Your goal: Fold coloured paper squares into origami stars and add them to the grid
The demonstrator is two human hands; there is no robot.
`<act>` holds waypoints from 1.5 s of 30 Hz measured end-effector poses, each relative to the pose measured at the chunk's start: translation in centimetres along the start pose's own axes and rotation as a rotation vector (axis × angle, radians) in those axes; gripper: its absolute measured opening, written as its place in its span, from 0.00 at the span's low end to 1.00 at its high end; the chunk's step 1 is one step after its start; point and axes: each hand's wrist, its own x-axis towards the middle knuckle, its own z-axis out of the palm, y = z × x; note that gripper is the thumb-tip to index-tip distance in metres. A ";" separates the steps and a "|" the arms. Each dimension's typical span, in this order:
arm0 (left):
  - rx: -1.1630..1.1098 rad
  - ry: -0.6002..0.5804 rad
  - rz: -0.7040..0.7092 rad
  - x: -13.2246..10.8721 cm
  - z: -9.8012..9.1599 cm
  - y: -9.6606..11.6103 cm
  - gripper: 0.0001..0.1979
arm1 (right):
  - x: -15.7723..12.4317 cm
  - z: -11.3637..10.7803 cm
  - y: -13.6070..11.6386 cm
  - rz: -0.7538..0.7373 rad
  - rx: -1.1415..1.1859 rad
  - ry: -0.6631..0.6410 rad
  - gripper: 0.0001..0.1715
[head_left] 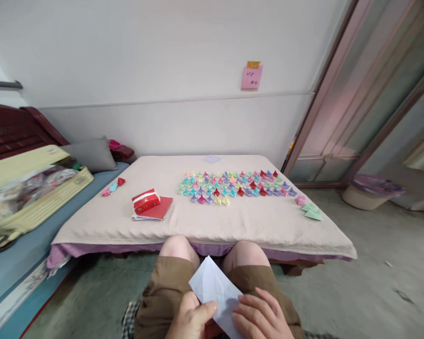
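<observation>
Pinching the paper [210, 282] with my left hand [194, 318]: thumb on top, fingers mostly hidden beneath. Right hand [259, 314] lies over the sheet's right side, fingers slightly spread; can't see that thumb, so can't tell if it grips. Paper is pale, creased, pointed at its upper end, bottom centre of frame, held above my lap. Brown shorts [162, 287] and bare knees [175, 247] on either side of it.

Past the knees, mid-frame: a cream cover [254, 223], purple cloth [215, 249] showing under its near edge. On the cover, centre to right of centre, rows of small folded pieces [232, 181], many colours, points up. Flat lavender sheet [211, 159] behind them, near the far edge. Right of the rows: a pink piece [300, 200], green pieces [313, 213] just beside it. Left of centre: red pack [146, 201] on a paper stack [161, 210], red sheet on top. Farther left, three small pieces [113, 187]: red, blue, pink.

Left edge of frame: blue bed [38, 226] with a yellow bag [53, 212] and grey pillow [90, 154]. Upper right: pink note [251, 79] taped to the wall [162, 61]. Right edge: bin [365, 197], purple liner.
</observation>
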 end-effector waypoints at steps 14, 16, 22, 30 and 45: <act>0.129 0.005 0.038 -0.3 0.3 0.7 0.21 | 3.0 -1.4 -0.5 0.786 0.578 -0.006 0.18; 0.142 0.001 0.020 -0.1 0.1 0.6 0.22 | 3.0 -1.1 -0.4 0.824 0.610 0.004 0.18; 0.317 -0.065 0.093 0.5 0.3 0.6 0.23 | 3.3 -0.8 -0.3 0.909 0.704 0.053 0.17; 0.560 -0.072 0.177 1.9 -1.0 0.8 0.13 | 3.3 0.3 0.1 1.127 1.163 0.083 0.25; 0.457 -0.145 0.347 2.3 0.5 2.2 0.28 | 4.5 1.0 -0.3 1.138 1.516 -0.048 0.27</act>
